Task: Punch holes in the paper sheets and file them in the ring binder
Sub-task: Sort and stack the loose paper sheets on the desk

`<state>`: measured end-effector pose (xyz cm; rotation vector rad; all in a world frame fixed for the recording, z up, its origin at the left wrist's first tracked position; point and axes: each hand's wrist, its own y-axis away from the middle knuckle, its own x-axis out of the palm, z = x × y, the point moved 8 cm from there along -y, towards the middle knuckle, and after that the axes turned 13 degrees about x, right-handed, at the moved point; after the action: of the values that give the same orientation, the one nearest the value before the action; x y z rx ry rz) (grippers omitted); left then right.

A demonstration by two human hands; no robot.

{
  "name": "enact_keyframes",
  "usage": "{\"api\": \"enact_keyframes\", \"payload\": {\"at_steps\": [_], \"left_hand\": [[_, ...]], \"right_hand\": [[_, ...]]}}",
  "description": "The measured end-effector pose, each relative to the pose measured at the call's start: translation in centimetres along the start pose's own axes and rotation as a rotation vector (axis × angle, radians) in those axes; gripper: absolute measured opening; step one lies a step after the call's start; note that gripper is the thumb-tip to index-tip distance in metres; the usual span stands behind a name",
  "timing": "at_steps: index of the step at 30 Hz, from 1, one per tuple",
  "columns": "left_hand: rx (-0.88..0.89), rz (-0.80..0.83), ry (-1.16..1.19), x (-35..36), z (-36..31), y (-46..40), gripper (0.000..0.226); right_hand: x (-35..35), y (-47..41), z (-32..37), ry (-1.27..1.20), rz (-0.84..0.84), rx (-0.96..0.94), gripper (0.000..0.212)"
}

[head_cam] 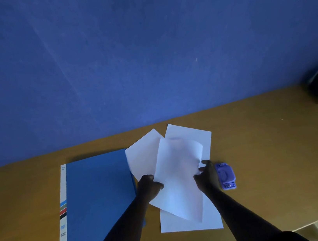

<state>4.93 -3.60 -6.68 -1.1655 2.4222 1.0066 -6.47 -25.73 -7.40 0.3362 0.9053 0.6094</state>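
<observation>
Your left hand [150,187] pinches the left edge of a curled white paper sheet [179,178], and your right hand [207,177] holds its right edge; both grips are clamped on it, above the other white sheets [212,215] lying on the brown wooden bench [271,155]. The closed blue ring binder [100,200] lies at the left. The small purple hole punch [226,175] sits just right of your right hand.
</observation>
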Motion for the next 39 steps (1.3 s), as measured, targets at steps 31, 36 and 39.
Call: {"api": "enact_keyframes", "payload": {"at_steps": [31, 36, 39], "left_hand": [[-0.127, -0.682, 0.157, -10.9, 7.5, 8.6, 0.013], [-0.186, -0.718, 0.159, -12.0, 9.4, 9.6, 0.013], [-0.19, -0.724, 0.174, -11.7, 9.5, 9.9, 0.014]], "right_hand": [[5.6, -1.6, 7.6, 0.825, -0.004, -0.407, 0.067], [5.8, -2.3, 7.4, 0.731, 0.005, -0.332, 0.071], [5.1, -3.1, 7.0, 0.582, 0.061, -0.243, 0.073]]}}
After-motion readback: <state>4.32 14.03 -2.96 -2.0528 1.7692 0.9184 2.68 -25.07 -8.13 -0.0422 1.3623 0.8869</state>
